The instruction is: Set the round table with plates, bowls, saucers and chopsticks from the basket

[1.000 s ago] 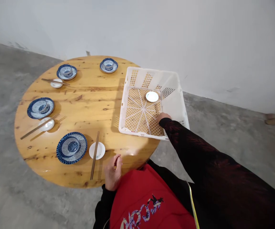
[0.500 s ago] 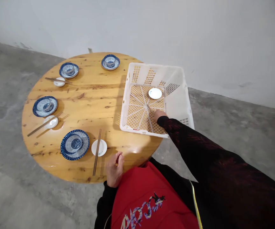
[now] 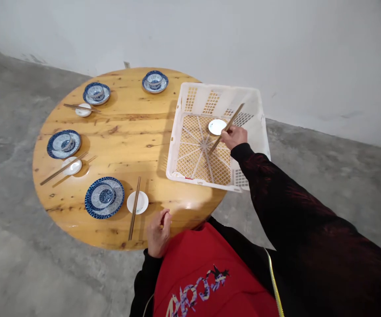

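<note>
My right hand (image 3: 235,136) is closed on a pair of chopsticks (image 3: 236,115), which slant over the inside of a white plastic basket (image 3: 171,152). Just beyond those fingers a small white dish (image 3: 216,127) lies in the basket. At the near table edge my left hand (image 3: 158,234) rests loosely curled, with nothing in it and a gap between thumb and fingers. Left of it, another pair of chopsticks (image 3: 134,209) lies across a small white dish (image 3: 143,202). A blue patterned plate (image 3: 92,210) beside them carries a clear bowl (image 3: 102,196).
The round wooden table (image 3: 134,136) holds more blue plates along its left and far side, among them a far plate (image 3: 155,90) with a bowl. Chopsticks lie over two more white dishes. The basket overhangs the table's right edge; a wall (image 3: 144,31) stands behind.
My right hand has risen from the basket's bottom and now shows a pair of chopsticks in its fingers. My left hand stays in place.
</note>
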`<state>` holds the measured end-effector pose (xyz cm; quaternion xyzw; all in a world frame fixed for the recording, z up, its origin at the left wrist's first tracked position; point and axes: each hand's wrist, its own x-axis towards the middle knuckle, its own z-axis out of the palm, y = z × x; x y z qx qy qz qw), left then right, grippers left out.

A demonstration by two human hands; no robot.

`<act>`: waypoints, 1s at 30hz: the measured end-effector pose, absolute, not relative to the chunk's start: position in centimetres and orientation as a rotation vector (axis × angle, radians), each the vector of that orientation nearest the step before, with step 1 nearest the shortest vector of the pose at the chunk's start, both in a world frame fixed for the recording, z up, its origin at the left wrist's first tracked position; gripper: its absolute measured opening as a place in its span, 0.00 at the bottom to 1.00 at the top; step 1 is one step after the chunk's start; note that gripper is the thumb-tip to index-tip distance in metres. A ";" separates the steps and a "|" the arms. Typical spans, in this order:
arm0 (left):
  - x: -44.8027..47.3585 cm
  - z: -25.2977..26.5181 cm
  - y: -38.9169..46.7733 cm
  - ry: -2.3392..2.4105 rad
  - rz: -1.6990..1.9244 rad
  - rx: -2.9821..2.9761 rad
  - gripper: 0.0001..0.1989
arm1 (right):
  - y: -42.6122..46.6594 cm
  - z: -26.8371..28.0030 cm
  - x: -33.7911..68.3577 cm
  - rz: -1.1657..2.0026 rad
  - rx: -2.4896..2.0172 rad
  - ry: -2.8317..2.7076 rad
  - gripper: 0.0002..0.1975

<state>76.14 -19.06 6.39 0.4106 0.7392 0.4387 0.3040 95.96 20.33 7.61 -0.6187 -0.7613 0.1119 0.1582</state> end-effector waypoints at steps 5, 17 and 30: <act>76.4 6.5 -18.6 1.982 1.116 1.077 0.13 | 19.9 7.4 94.6 0.455 -1.667 -1.954 0.17; 76.6 7.0 -18.3 2.023 1.041 1.053 0.16 | 18.8 6.5 93.2 0.270 -1.775 -2.272 0.15; 71.1 14.8 -10.1 2.108 1.202 1.555 0.14 | 18.3 8.3 93.7 0.500 -1.833 -2.052 0.11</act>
